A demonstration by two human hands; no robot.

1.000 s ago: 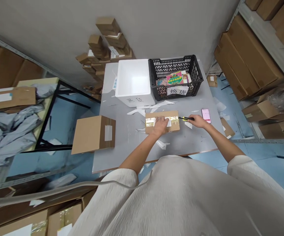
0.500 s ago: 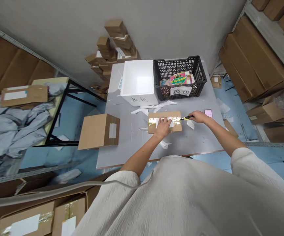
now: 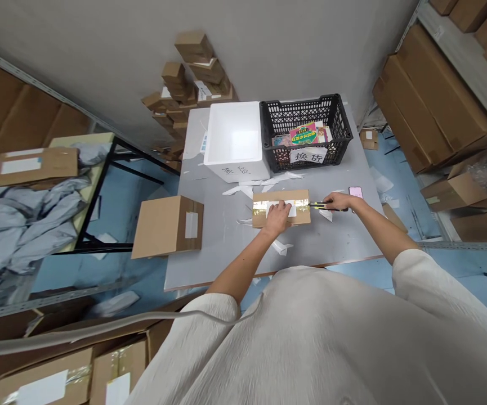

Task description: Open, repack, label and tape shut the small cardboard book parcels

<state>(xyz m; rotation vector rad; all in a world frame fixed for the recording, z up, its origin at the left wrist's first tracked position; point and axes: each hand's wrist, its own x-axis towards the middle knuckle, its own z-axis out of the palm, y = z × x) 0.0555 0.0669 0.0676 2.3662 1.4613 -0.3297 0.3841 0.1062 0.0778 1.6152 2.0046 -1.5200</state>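
Observation:
A small taped cardboard box (image 3: 260, 217) with a white label lies on the grey table (image 3: 220, 247). My left hand (image 3: 277, 218) rests on its top, fingers spread over the label and tape. In my right hand (image 3: 336, 201), closed fingers grip a black and yellow utility knife (image 3: 317, 205). The knife points left, its front end at the right edge of the box, where the tape runs over. Whether the blade is in the tape is too small to tell. A phone (image 3: 355, 192) with a lit screen lies just beyond my right hand.
A white foam box (image 3: 235, 169) and a black crate (image 3: 334, 153) holding colourful printed packs stand at the table's back. Torn white scraps (image 3: 282, 247) lie around the small box. A larger carton (image 3: 156, 228) is at the left edge; grey bags (image 3: 44, 208) fill a side shelf.
The view shifted slightly. My right hand kept the knife at the box's right end, and the knife's angle changed so its handle shows behind the hand. My left hand stayed on the box.

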